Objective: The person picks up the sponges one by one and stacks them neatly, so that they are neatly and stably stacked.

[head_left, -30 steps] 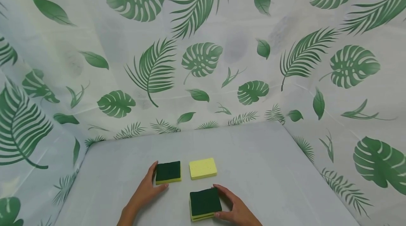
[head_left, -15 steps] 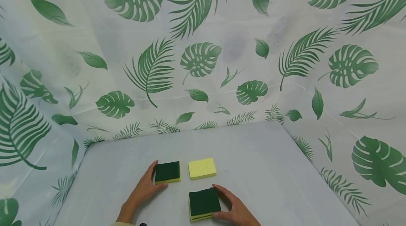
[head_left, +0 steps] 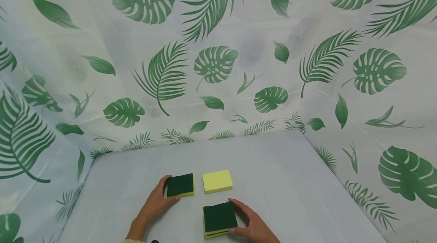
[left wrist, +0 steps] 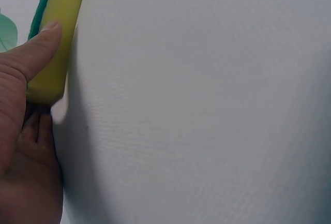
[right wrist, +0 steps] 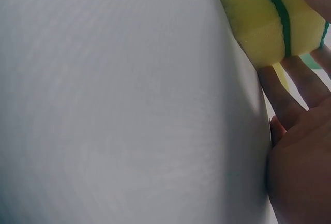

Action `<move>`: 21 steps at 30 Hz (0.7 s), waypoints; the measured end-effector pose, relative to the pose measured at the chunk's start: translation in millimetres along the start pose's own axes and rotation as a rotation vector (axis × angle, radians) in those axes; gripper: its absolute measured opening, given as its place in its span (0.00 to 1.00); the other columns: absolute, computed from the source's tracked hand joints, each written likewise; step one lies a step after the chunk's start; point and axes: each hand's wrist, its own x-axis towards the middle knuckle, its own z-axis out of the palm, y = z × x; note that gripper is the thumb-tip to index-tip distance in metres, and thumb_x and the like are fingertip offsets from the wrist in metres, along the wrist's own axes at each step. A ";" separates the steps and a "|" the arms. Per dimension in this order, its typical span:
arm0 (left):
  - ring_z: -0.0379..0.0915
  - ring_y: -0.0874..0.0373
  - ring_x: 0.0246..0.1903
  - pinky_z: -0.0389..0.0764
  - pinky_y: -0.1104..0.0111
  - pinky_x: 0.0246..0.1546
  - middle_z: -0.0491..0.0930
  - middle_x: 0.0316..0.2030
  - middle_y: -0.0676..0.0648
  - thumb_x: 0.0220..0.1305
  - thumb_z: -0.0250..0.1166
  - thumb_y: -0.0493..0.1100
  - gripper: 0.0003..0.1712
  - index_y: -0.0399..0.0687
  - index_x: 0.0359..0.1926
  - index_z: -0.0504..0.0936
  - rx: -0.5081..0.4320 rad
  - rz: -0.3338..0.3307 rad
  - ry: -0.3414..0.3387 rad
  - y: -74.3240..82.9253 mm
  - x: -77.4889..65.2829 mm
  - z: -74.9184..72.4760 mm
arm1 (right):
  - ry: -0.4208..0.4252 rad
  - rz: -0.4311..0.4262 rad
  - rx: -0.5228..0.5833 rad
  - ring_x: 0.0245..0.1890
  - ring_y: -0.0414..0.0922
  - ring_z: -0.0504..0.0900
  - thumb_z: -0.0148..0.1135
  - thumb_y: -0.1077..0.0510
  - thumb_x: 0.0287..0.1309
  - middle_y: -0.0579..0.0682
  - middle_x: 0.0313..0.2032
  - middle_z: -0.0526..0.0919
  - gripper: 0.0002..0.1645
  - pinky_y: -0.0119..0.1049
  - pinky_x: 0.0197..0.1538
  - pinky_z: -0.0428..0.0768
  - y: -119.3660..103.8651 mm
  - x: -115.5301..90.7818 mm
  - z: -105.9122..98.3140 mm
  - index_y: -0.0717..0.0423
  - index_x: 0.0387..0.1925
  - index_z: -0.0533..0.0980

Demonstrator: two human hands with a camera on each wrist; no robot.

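The left hand (head_left: 155, 203) grips a green-topped sponge (head_left: 180, 185) lying on the desk (head_left: 273, 182), fingers curled over its far left edge and thumb pressed on its near yellow side; the left wrist view shows the thumb (left wrist: 39, 48) flat against the yellow foam (left wrist: 57, 38). Just right of it, apart by a narrow gap, lies a yellow sponge (head_left: 217, 181), untouched. Nearer the person sits a stack (head_left: 220, 219) of two sponges, green side up. The right hand (head_left: 254, 224) holds this stack from the right, fingers curved round its far corner and thumb on its near edge; in the right wrist view the fingers (right wrist: 289, 94) pass beneath the stack (right wrist: 264, 17), with its green layer between two yellow ones. A leaf-printed curtain (head_left: 218, 61) walls the desk on three sides.
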 end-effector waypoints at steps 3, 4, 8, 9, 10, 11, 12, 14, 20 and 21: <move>0.58 0.28 0.76 0.61 0.35 0.72 0.63 0.76 0.26 0.60 0.83 0.50 0.54 0.42 0.78 0.61 -0.034 -0.015 -0.008 0.6 0.2 -0.3 | 0.003 -0.008 -0.004 0.77 0.64 0.62 0.79 0.44 0.62 0.55 0.77 0.69 0.50 0.75 0.72 0.60 0.7 -0.2 -0.2 0.44 0.81 0.66; 0.57 0.28 0.76 0.61 0.36 0.73 0.62 0.76 0.25 0.60 0.83 0.50 0.54 0.42 0.78 0.61 -0.040 -0.014 -0.010 0.5 0.0 -0.5 | 0.002 -0.010 -0.005 0.77 0.64 0.62 0.79 0.44 0.62 0.55 0.77 0.69 0.50 0.75 0.72 0.60 0.9 -0.1 -0.1 0.45 0.81 0.66; 0.57 0.28 0.76 0.61 0.37 0.73 0.62 0.76 0.24 0.60 0.83 0.48 0.54 0.42 0.77 0.60 -0.066 -0.025 -0.010 0.6 -0.3 -1.3 | -0.004 -0.008 0.001 0.77 0.65 0.61 0.79 0.44 0.62 0.56 0.77 0.69 0.51 0.75 0.72 0.60 0.4 0.3 0.7 0.46 0.81 0.66; 0.57 0.28 0.76 0.61 0.38 0.73 0.62 0.76 0.24 0.60 0.83 0.48 0.54 0.43 0.77 0.60 -0.068 -0.028 -0.009 0.6 -0.6 -1.6 | -0.005 -0.009 0.003 0.77 0.65 0.61 0.79 0.44 0.63 0.56 0.77 0.68 0.51 0.75 0.72 0.59 0.4 0.3 1.0 0.46 0.81 0.66; 0.57 0.28 0.76 0.62 0.38 0.73 0.62 0.76 0.24 0.60 0.83 0.48 0.54 0.43 0.77 0.60 -0.070 -0.030 -0.006 0.3 -0.3 -1.7 | -0.005 -0.010 0.005 0.77 0.65 0.61 0.79 0.44 0.63 0.56 0.77 0.68 0.51 0.75 0.72 0.59 0.3 0.3 1.1 0.46 0.81 0.66; 0.57 0.29 0.76 0.61 0.38 0.73 0.62 0.76 0.24 0.60 0.83 0.49 0.54 0.44 0.77 0.60 -0.077 -0.035 -0.006 0.6 -0.2 -1.9 | -0.004 -0.010 0.004 0.77 0.66 0.61 0.79 0.44 0.63 0.56 0.77 0.68 0.51 0.75 0.72 0.59 0.5 0.3 1.2 0.46 0.81 0.66; 0.58 0.28 0.76 0.62 0.38 0.73 0.62 0.76 0.24 0.60 0.83 0.49 0.53 0.44 0.77 0.60 -0.077 -0.029 -0.006 0.5 0.1 -2.3 | -0.003 -0.011 0.003 0.77 0.66 0.61 0.79 0.44 0.63 0.56 0.77 0.68 0.51 0.75 0.72 0.59 0.7 0.1 1.1 0.46 0.81 0.66; 0.58 0.28 0.76 0.62 0.38 0.73 0.62 0.76 0.24 0.60 0.83 0.49 0.53 0.44 0.76 0.61 -0.098 -0.031 -0.016 1.2 0.3 -2.6 | -0.001 -0.013 0.000 0.77 0.66 0.61 0.79 0.44 0.63 0.57 0.77 0.68 0.51 0.75 0.72 0.59 1.7 -0.4 1.0 0.47 0.81 0.66; 0.59 0.30 0.76 0.63 0.41 0.74 0.63 0.76 0.26 0.62 0.82 0.50 0.52 0.43 0.76 0.60 -0.138 -0.046 -0.030 5.0 1.8 -4.7 | -0.002 -0.004 -0.004 0.77 0.66 0.61 0.78 0.44 0.63 0.56 0.77 0.68 0.50 0.76 0.71 0.59 4.2 0.2 1.3 0.44 0.81 0.65; 0.60 0.30 0.76 0.63 0.42 0.74 0.64 0.75 0.27 0.62 0.82 0.50 0.51 0.42 0.76 0.60 -0.140 -0.039 -0.027 5.7 2.6 -5.5 | 0.000 -0.004 -0.005 0.77 0.66 0.61 0.78 0.44 0.63 0.56 0.77 0.68 0.50 0.76 0.71 0.59 4.1 0.5 1.4 0.44 0.81 0.65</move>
